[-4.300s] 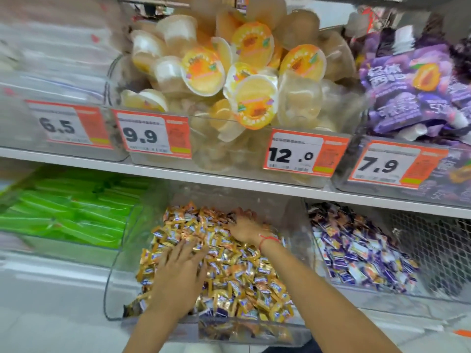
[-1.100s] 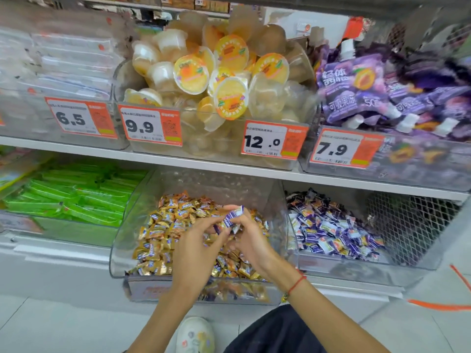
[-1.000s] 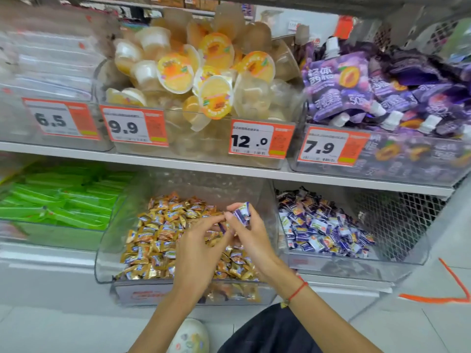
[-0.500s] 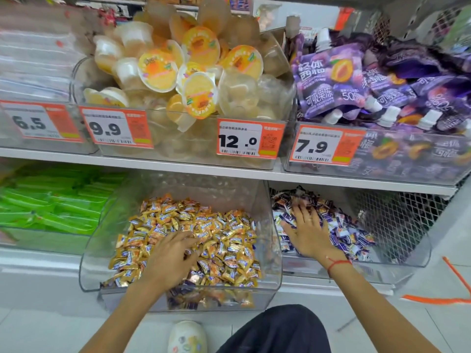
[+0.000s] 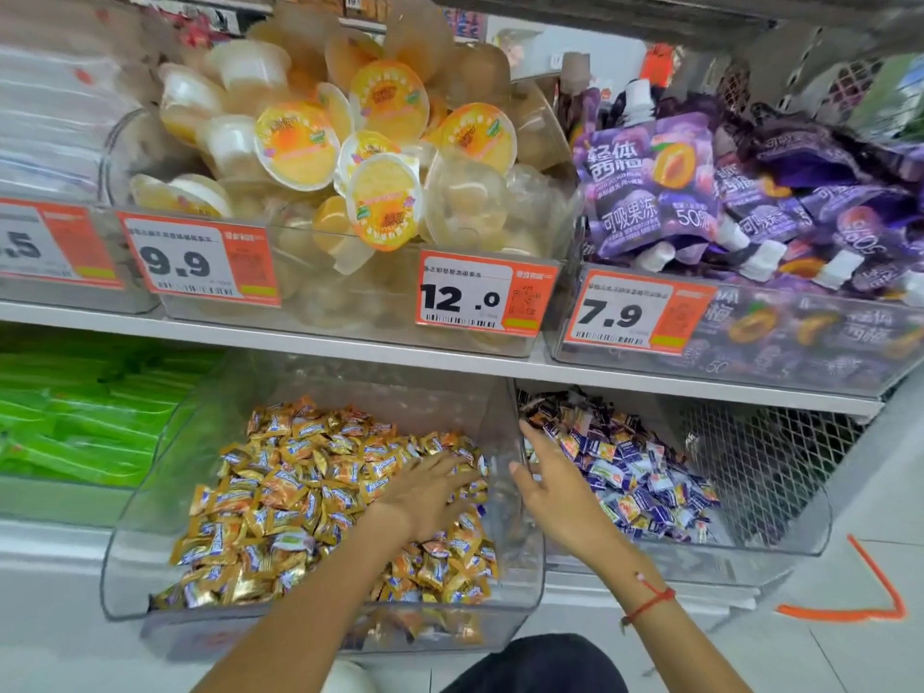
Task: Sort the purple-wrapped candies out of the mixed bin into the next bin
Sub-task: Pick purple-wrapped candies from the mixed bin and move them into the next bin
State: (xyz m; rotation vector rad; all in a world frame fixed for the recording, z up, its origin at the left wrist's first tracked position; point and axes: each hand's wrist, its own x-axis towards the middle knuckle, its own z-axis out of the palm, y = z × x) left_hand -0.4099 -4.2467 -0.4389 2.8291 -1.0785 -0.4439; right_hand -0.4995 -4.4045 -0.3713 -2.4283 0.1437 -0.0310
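Head view, lower shelf: I see two clear bins side by side. My left hand [image 5: 425, 492] lies palm down, fingers straight and spread, on the gold-wrapped candies [image 5: 300, 482] that fill the mixed bin [image 5: 320, 617]; it grips nothing that I can make out. My right hand [image 5: 555, 492] hangs over the wall between the two bins, fingers loose and apart, holding nothing; a red string [image 5: 650, 605] circles its wrist. The two hands are near each other but not touching. Purple-wrapped candies [image 5: 640, 472] lie heaped in the next bin [image 5: 780, 552] on the right; I cannot tell whether any remain among the gold ones. On the upper shelf stand jelly cups [image 5: 370, 157], purple pouches [image 5: 645, 182] and price tags [image 5: 485, 300]; green packets [image 5: 85, 422] lie at lower left.
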